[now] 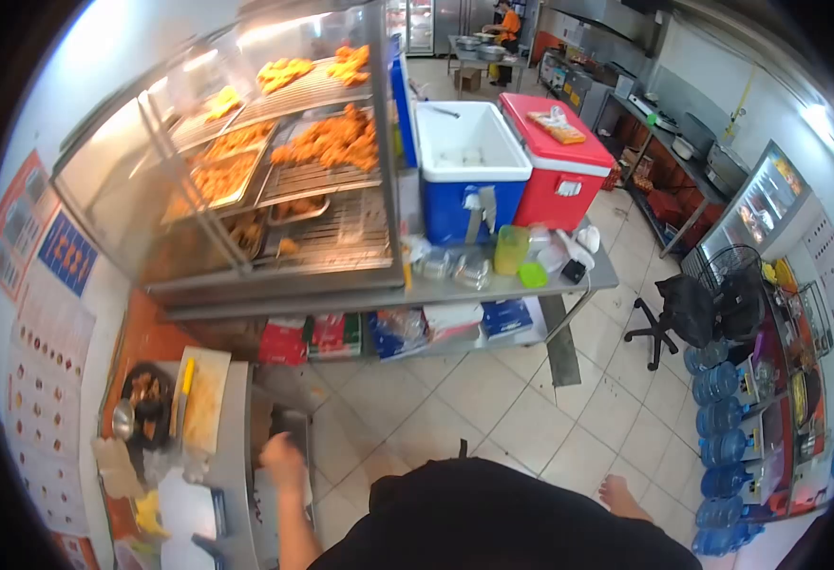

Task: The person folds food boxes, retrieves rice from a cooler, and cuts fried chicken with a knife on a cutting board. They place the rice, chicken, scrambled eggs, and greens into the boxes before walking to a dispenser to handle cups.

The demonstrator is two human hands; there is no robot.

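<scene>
My left hand (282, 461) is closed at the lower left, beside the metal counter (235, 399). A small dark piece shows at its fingers; I cannot make out what it is. Just below and beside that hand is an open metal drawer or compartment (293, 427). On the counter lie a cutting board (210, 394) with a yellow-handled knife (187, 385) and a dark pan (146, 394) of food pieces. My right hand (615, 492) hangs out to the right over the floor, fingers loosely apart, with nothing visible in it.
Ahead stands a heated glass display case (388, 190) with trays of fried chicken (333, 138). Beside it are an open blue cooler (455, 204) and a red cooler (569, 180). To the right are an office chair (688, 309) and water jugs (718, 418). A person in orange (508, 27) works far back.
</scene>
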